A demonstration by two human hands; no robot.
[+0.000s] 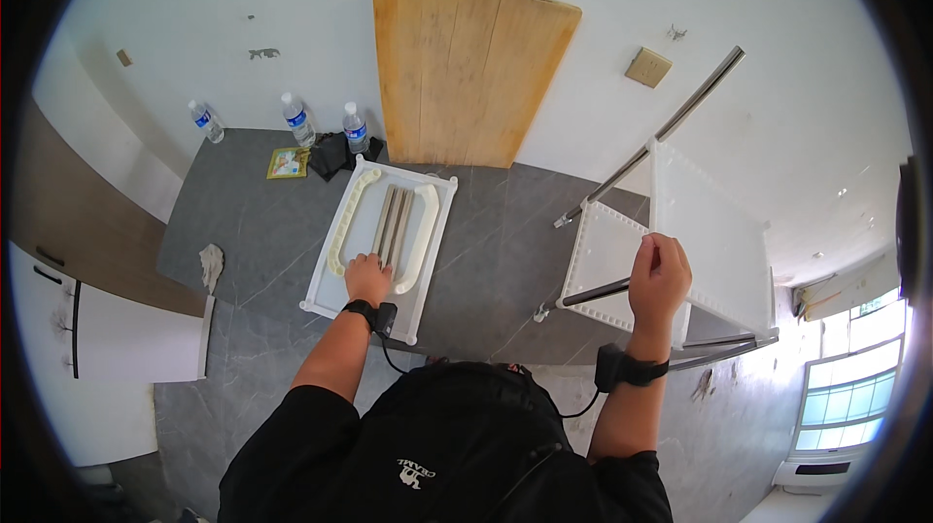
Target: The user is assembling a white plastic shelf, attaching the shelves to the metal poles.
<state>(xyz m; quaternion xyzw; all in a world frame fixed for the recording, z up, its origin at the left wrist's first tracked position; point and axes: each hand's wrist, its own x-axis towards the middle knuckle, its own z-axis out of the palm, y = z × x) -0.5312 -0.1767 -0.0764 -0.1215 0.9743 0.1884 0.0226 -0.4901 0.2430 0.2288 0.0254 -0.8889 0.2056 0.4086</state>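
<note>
The left hand's [367,280] fingertips bear on the near ends of several metal tubes [394,222]; I cannot tell whether they grasp them. The tubes run off toward one o'clock, lying side by side on a white rimmed panel [316,280]. A curved cream bar [342,231] flanks them at about twelve from that hand, another curved bar [425,231] toward two.

At the left hand's three o'clock, well apart, the right hand [661,278] is raised with fingers curled inward; whether they clasp anything, I cannot tell. A metal pole [598,292] reaches toward it from nine o'clock. Around it stands a rack with a smaller white shelf [603,253] at ten and a larger one [714,231] at one to two.

Beneath the panel spreads a grey tabletop [505,261]. From the left hand, a pale rag [211,265] sits at nine, a yellow packet [288,163] at eleven, three water bottles [356,129] between ten and twelve, and a wooden board [471,76] leans against the wall at one.
</note>
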